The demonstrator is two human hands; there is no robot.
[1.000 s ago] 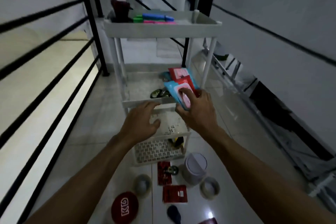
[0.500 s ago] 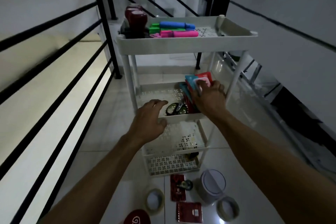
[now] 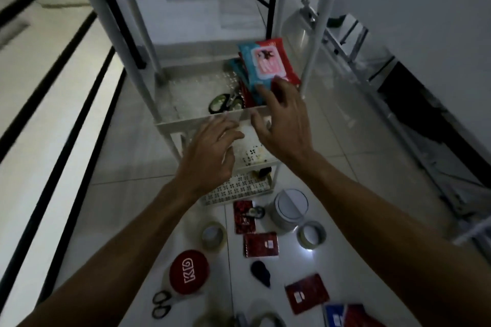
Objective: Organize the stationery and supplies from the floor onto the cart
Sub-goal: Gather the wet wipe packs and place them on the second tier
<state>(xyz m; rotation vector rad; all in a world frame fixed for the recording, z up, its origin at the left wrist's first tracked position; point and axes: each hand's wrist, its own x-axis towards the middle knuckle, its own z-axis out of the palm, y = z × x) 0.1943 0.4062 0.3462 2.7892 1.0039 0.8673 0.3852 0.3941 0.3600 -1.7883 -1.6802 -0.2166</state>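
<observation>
A white tiered cart stands before me. On its middle shelf a blue and red pack leans upright among similar packs, beside scissors. My right hand hovers just in front of the packs with fingers spread, holding nothing. Lower and to the left, over the shelf's front rim, my left hand is open too. On the floor lie two tape rolls, red packets, a red-lidded tin, a white canister and black scissors.
A black railing runs along the left. Metal frames lean against the right wall. A dark small object and more red and blue packets lie on the tiles near me.
My right hand has let go of the blue pack, which now leans on the middle shelf, and pulled back. The view has tilted down toward the floor items.
</observation>
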